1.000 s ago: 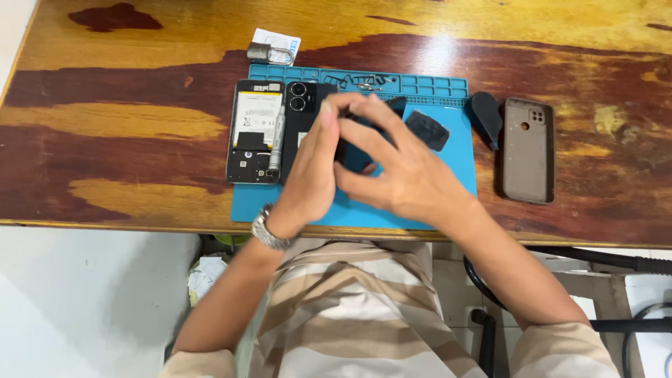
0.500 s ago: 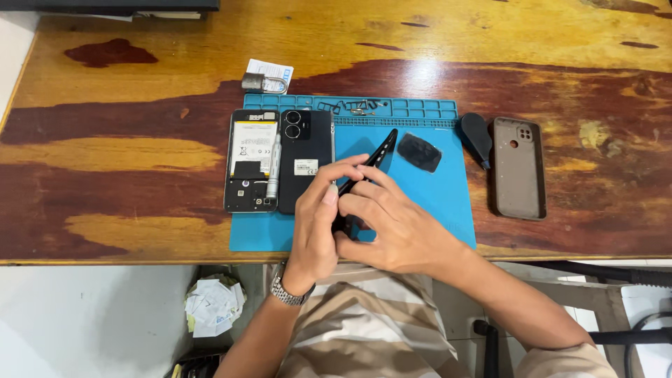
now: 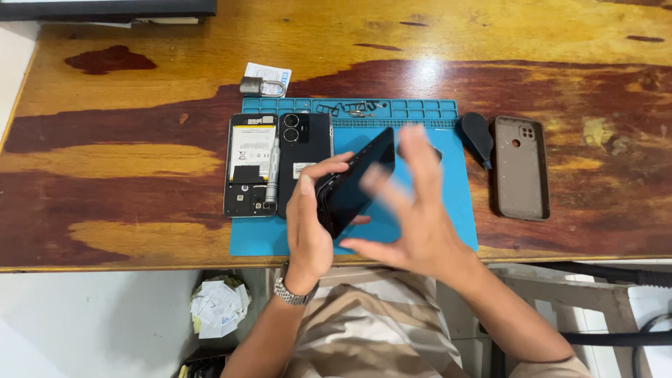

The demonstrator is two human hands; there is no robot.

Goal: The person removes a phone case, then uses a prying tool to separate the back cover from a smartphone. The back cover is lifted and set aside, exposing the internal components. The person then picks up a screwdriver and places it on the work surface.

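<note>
Here my left hand [image 3: 308, 224] grips the black phone [image 3: 353, 183] by its edges; my right hand [image 3: 413, 210], blurred, spreads open at 3 o'clock, above the blue mat [image 3: 448, 175].

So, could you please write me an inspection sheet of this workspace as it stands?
Surface: worn wooden table under a blue work mat.
Job's things: dark phone, tilted, above the mat.
Clutter: opened phone, black back cover, grey case, black blower, padlock, small parts.
Grippers: left hand grips the dark phone; right hand open, blurred.
Cables: black cable beneath the table edge.
Surroundings: crumpled paper on the floor.
</note>
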